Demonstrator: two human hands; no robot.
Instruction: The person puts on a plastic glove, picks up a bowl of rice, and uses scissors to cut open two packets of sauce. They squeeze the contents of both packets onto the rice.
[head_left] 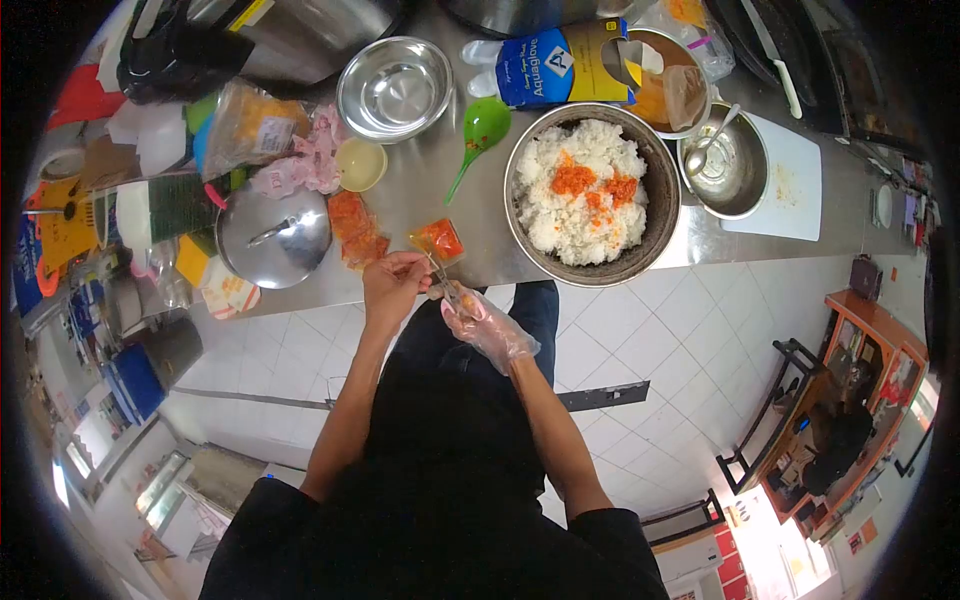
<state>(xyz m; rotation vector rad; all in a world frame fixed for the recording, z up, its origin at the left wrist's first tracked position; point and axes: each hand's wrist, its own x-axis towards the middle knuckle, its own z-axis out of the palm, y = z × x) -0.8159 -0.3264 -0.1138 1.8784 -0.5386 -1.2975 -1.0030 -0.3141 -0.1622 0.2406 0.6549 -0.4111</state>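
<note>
My bare left hand (393,289) is closed in a pinch at the near corner of a small clear packet of orange-red sauce (438,239). My right hand (487,328), in a clear plastic glove, is closed around a pair of scissors (450,291). The scissor blades point up to the packet's near edge; whether they are cutting it is too small to tell. More sauce packets (356,230) lie just beyond my left hand. To the right, a large pot of white rice (545,220) has orange-red sauce on top.
Behind the packets are a green spoon (485,125), a steel bowl (395,90) and a blue-and-yellow glove box (560,65). A pot lid (273,235) lies left. A bowl with a spoon (745,165) and a white cutting board (800,190) are right; a knife (787,88) lies farther back.
</note>
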